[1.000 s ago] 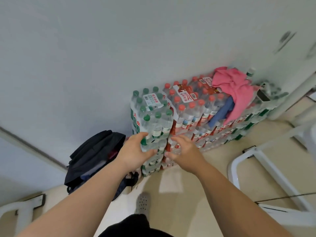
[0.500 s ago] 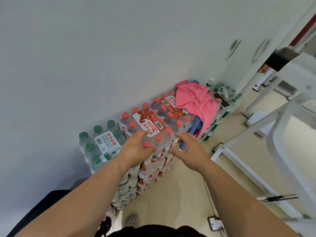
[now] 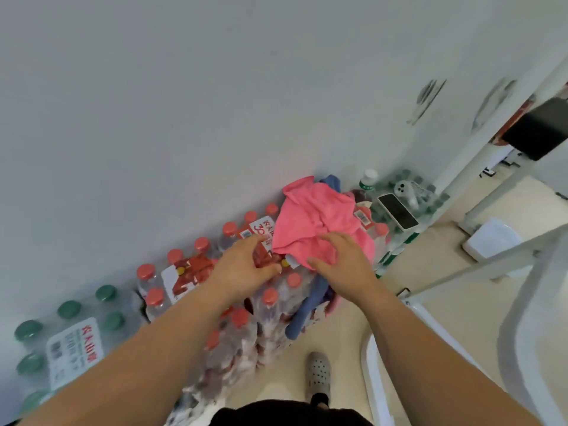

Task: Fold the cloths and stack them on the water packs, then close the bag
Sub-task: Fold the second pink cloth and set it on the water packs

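Note:
A crumpled pink cloth lies on top of the red-capped water packs stacked against the wall. A blue cloth hangs down the packs' front from under it, with a bit showing behind at the wall. My right hand hovers with spread, relaxed fingers over the pink cloth's near edge. My left hand reaches with open fingers over the pack top just left of that cloth. Neither hand holds anything. The bag is out of view.
Green-capped water packs stand at the left. A phone, a white device and a small bottle rest on packs at the right. A white metal frame stands on the floor to the right. My grey shoe is below.
I have moved right along the packs; the black bag has left the view. Both hands travelled from the green-capped pack to the pink cloth.

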